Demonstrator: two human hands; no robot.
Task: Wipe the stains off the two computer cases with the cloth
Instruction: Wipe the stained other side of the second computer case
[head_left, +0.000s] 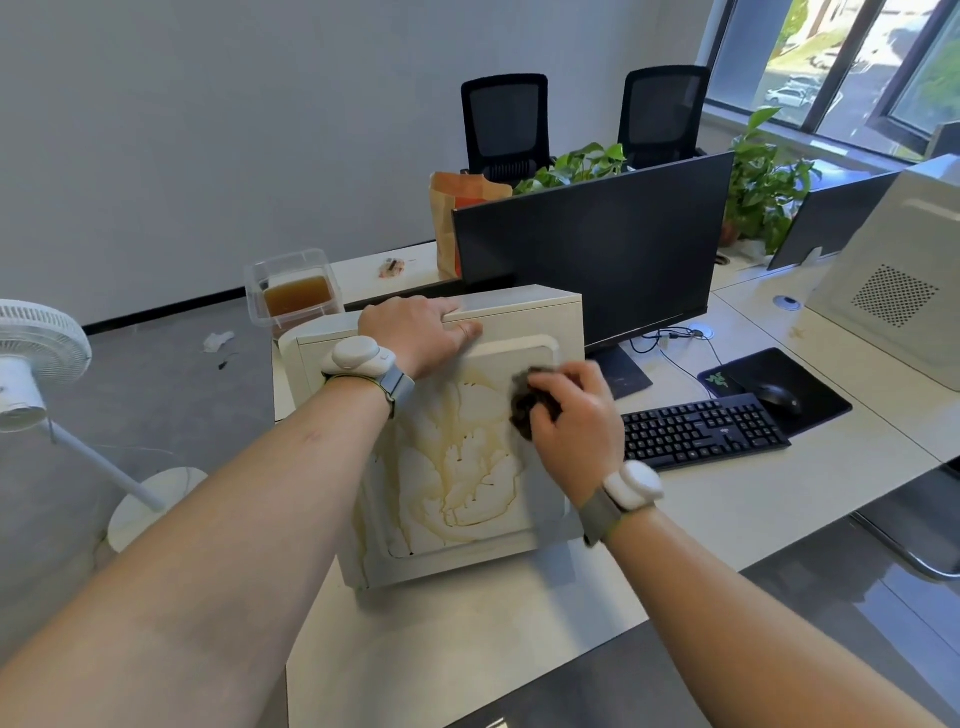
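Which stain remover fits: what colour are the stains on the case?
Yellowish-brown streaks on the cream case; head view.

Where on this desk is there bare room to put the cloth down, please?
Bare desk lies in front of the stained case, and between keyboard and near edge. Around the mouse pad and monitor it is crowded.

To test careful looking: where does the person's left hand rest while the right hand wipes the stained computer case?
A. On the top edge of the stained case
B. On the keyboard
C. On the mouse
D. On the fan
A: the left hand lies on the top edge of the stained case, while the right hand grips the dark cloth against its side panel.
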